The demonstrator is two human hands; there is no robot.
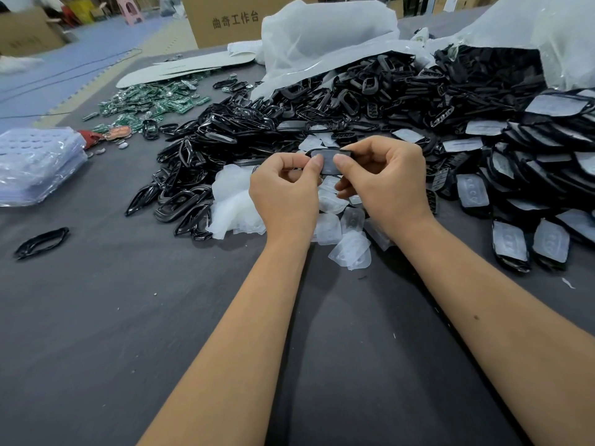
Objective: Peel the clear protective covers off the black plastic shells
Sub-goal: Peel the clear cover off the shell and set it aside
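Both hands hold one black plastic shell [329,156] above the table, its clear cover still on it and facing me. My left hand [285,191] pinches the shell's left end between thumb and curled fingers. My right hand [384,181] pinches its right end, thumb on the cover. Below the hands lies a heap of peeled clear covers [341,233]. Covered shells [512,239] are stacked to the right. A big pile of bare black shells [231,136] spreads behind and to the left.
Grey cloth covers the table [128,317]. Green circuit boards [154,101] lie at the back left, clear plastic trays [35,165] at the far left edge. White plastic bags [322,37] and a cardboard box [231,20] stand behind. One loose black frame [42,243] lies left.
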